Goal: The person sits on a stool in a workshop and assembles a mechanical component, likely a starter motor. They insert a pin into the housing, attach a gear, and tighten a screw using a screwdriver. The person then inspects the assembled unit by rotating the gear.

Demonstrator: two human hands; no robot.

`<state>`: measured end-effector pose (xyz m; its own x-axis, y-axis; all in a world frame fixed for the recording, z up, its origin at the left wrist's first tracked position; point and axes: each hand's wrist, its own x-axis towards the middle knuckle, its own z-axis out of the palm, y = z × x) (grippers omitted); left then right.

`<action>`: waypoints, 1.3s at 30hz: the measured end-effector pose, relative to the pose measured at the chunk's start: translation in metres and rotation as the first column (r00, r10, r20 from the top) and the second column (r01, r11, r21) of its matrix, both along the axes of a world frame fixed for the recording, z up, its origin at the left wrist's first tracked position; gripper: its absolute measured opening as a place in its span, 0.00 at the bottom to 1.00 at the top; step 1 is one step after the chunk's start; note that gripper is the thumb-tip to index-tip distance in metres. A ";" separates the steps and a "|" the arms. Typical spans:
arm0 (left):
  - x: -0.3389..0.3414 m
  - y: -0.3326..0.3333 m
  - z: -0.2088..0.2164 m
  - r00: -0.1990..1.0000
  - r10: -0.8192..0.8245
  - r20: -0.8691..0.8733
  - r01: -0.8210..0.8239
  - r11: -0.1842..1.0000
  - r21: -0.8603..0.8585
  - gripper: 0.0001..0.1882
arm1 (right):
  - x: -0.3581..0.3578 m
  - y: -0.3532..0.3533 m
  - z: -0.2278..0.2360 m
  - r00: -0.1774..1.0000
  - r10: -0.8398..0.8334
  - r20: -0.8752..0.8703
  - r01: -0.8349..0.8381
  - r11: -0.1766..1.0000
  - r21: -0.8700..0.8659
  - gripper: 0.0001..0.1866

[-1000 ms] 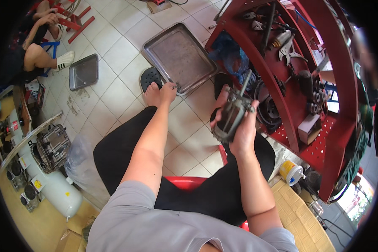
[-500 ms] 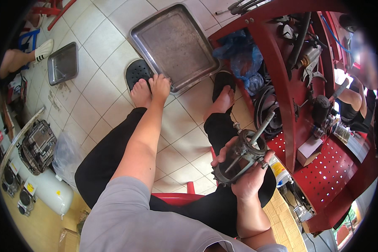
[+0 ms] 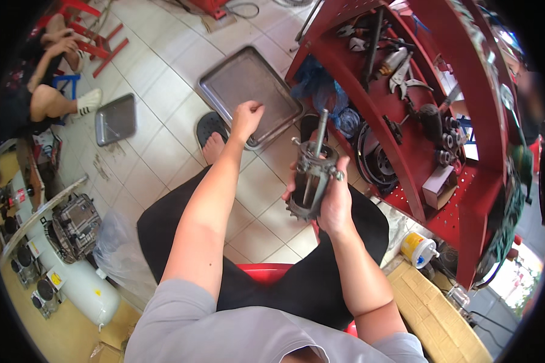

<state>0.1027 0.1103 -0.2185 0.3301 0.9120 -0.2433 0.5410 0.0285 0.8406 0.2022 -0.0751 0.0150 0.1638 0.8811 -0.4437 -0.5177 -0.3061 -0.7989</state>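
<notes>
Right hand (image 3: 336, 202) grasping a dark grey, cage-like cylindrical metal part (image 3: 312, 181), fingers showing on its left side, palm on its right; part is held up in front of the right knee, roughly upright with a slight tilt, long threaded steel rod (image 3: 321, 133) sticking out the top, toothed rim at the bottom. Left hand (image 3: 246, 123) over the near-left side of a large rectangular grey metal tray (image 3: 248, 78), fingers curled, thumb and index close together; cannot tell if anything small is pinched there, or if the hand touches the tray. Tray sits on the pale tiled floor (image 3: 163, 115), black perforated clog (image 3: 210, 125) just beside it. Smaller grey metal tray (image 3: 116, 120) farther left, near a seated person (image 3: 45, 100). To the right, red metal rack (image 3: 378, 121) with silver locking pliers (image 3: 401, 75) on its shelf, crumpled blue plastic bag (image 3: 321, 85) by its left side
</notes>
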 end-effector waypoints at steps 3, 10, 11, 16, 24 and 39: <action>0.003 0.003 0.083 0.937 -0.089 0.337 0.103 0.994 -0.024 0.15 | -0.009 -0.009 0.008 0.979 0.039 -0.202 -0.015 0.993 0.116 0.41; -0.067 -0.111 0.287 0.521 -0.180 0.835 0.418 0.906 -0.066 0.15 | -0.018 -0.040 0.052 0.928 0.237 -0.286 -0.141 0.937 0.318 0.47; -0.077 -0.135 0.308 0.478 -0.232 0.847 0.420 0.908 0.012 0.15 | -0.022 -0.047 0.062 0.916 0.253 -0.310 -0.144 0.931 0.335 0.47; -0.102 -0.196 0.371 0.513 -0.358 0.780 0.251 0.932 0.263 0.17 | -0.045 -0.084 0.130 0.844 0.405 -0.351 -0.223 0.861 0.457 0.48; -0.147 -0.265 0.418 0.725 -0.491 0.482 0.212 0.826 0.522 0.16 | -0.091 -0.164 0.179 0.862 0.443 -0.247 -0.267 0.810 0.522 0.48; -0.198 -0.333 0.455 0.362 -0.726 0.585 0.242 0.679 0.693 0.15 | -0.120 -0.247 0.225 0.874 0.245 0.420 -0.480 0.567 0.669 0.44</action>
